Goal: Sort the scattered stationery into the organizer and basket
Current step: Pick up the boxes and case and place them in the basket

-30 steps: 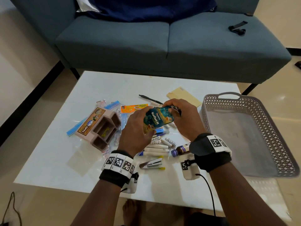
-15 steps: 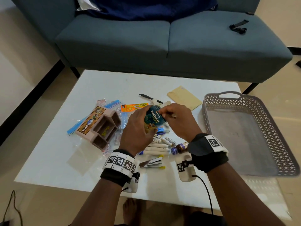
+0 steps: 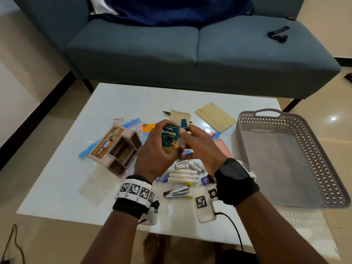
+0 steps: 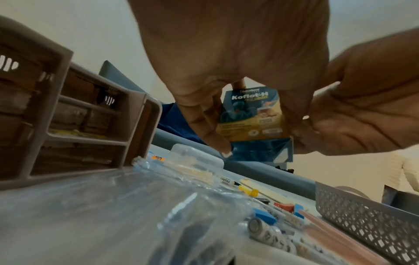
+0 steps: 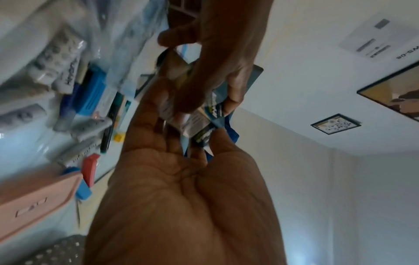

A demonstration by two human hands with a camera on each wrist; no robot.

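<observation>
Head view: box [image 3: 170, 138], gripped by left hand [image 3: 152, 153] and right hand [image 3: 202, 147], now shows opened flap.

On a white table [image 3: 62, 187] — one grey perforated plastic basket [image 3: 323, 168], one pinkish compartmented organizer [image 3: 114, 149], one silver stapler [image 3: 177, 191], one tan envelope [image 3: 215, 116] — two hands share one blue carton [image 3: 170, 139].

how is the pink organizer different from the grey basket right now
The pink organizer is split into several compartments; the grey basket is one open tray with lattice walls. The organizer lies tipped on its side, with something yellowish inside; the basket sits flat and holds nothing. Both rest on the white table.
</observation>
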